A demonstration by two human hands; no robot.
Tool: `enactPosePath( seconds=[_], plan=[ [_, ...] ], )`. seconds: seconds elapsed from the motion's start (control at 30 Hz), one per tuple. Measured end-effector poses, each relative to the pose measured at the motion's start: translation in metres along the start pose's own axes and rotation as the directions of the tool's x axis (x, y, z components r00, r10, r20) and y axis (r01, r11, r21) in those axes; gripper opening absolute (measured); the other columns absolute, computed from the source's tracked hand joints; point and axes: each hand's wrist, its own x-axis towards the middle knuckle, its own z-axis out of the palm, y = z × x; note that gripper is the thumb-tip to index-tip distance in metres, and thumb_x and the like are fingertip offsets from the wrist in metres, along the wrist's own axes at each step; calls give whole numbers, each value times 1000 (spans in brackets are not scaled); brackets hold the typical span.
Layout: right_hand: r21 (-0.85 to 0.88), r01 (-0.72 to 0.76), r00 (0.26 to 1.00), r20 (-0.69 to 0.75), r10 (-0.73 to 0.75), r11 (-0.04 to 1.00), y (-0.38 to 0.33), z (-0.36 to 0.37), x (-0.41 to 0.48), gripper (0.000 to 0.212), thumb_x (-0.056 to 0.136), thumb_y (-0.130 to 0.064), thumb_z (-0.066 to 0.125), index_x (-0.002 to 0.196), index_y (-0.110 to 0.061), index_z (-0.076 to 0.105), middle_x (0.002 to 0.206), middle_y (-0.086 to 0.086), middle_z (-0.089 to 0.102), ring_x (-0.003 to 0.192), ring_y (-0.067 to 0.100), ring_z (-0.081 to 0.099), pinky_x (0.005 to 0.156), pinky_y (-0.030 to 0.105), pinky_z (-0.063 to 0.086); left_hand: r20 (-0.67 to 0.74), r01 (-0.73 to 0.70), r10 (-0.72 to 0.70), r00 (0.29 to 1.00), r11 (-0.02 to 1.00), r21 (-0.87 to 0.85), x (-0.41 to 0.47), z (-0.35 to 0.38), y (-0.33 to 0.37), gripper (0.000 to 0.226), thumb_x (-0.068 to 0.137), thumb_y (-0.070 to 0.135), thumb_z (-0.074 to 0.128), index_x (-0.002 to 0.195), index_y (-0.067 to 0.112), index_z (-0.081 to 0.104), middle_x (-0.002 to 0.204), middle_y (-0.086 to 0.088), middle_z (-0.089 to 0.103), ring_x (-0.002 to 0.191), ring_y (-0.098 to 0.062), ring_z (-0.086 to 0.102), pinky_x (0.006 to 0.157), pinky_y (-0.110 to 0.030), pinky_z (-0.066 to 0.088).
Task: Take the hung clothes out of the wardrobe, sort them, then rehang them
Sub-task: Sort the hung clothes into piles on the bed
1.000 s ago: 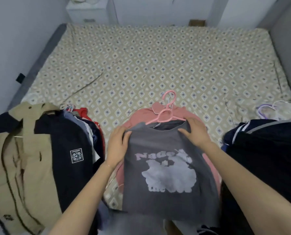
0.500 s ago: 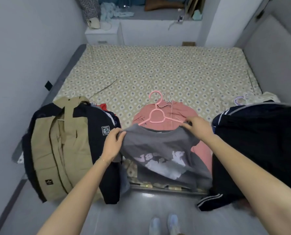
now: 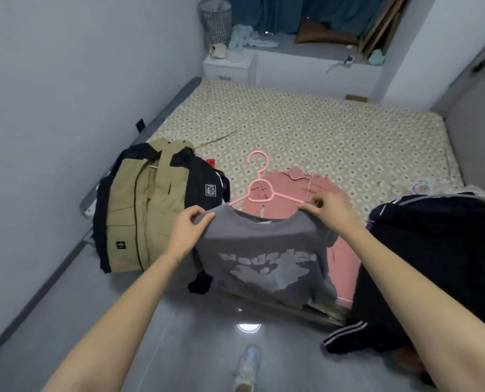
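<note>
Shirt: a grey T-shirt (image 3: 266,258) with a pale print on the chest was held up by its two shoulders over the near edge of the bed (image 3: 320,131), its hem hanging toward the floor (image 3: 179,335).
Left hand: the left hand (image 3: 189,227) pinched the shirt's left shoulder, thumb on top and fingers curled under the cloth.
Right hand: the right hand (image 3: 331,210) pinched the right shoulder the same way, fingertips close together, just beside the end of the hanger's right arm.
Hanger: a pink hanger (image 3: 259,188) stood above the collar with its hook pointing to the far side. Both arm ends met the shirt's shoulders, though whether they sat inside the cloth could not be told.
Behind the shirt: a pink garment (image 3: 317,188) lay flat on the bed, partly covered by the shirt.
Left pile: a tan and navy jacket (image 3: 145,205) lay on top of other clothes at the bed's near left corner.
Right pile: dark clothes (image 3: 433,250) with striped cuffs hung over the near right edge.
Far end: a white nightstand (image 3: 227,66) and a mesh basket (image 3: 215,21) stood beyond the bed.
Floor: one pale shoe (image 3: 247,366) showed at the bottom.
</note>
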Motion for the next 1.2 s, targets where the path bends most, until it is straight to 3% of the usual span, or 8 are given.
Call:
enactPosePath(
  seconds=[0.1,0.23,0.3,0.53,0.77,0.87,1.03,1.2],
  plan=[
    [15,21,1000,4,-21,1000,-17,7,-18,58,83,-60,64,54,-16,42,54,2,48,61,26,49,55,40,37,-12,15,-15,1000,1000,26,-25,-20,2,21,91,30,70,77,14,65,76,4,65,72,-4,57,66,-17,42],
    [57,15,1000,20,-17,998,-46,22,-36,59,85,-60,62,61,-8,51,60,10,54,63,30,52,52,35,31,-80,18,-14,997,999,46,-47,-54,-1,18,90,30,71,80,16,67,79,5,66,78,-4,59,71,-19,45],
    [50,8,999,32,-10,999,-67,27,-41,58,86,-61,60,63,-9,53,60,9,54,62,28,50,51,34,30,-136,20,-12,991,998,63,-53,-72,-4,16,89,29,72,83,16,67,82,6,65,80,-3,58,73,-17,44],
    [72,81,995,46,-85,994,-150,50,-33,54,89,-52,63,53,-21,37,51,-2,38,52,18,34,50,36,23,-226,40,-14,974,993,112,-42,-141,-37,17,89,31,71,87,14,68,86,4,64,83,-6,57,73,-11,41],
    [62,63,998,27,-65,996,-239,102,1,56,84,-62,62,57,-15,47,53,-1,47,57,22,46,48,34,25,-233,45,-10,972,988,145,-3,-222,-111,19,89,40,69,85,22,66,85,10,62,84,-8,57,76,-29,46],
    [94,53,998,21,-55,994,-294,122,17,58,83,-62,64,63,-8,56,58,7,56,57,24,50,50,33,27,-229,39,2,973,984,176,15,-268,-147,18,90,38,68,87,20,68,86,7,64,85,-10,57,80,-33,49],
    [120,54,998,30,-58,991,-370,150,48,55,83,-63,64,66,-11,59,59,0,56,57,18,50,49,31,30,-234,39,-3,972,988,150,48,-333,-180,11,90,28,70,84,19,68,86,2,65,87,-15,57,80,-32,46],
    [174,30,999,-47,-22,984,-416,171,86,65,81,-71,58,73,-6,63,62,8,58,58,23,51,51,31,32,-305,61,-12,952,987,152,109,-375,-209,14,88,40,70,82,27,67,90,4,67,94,-23,59,84,-32,45]
  ],
)
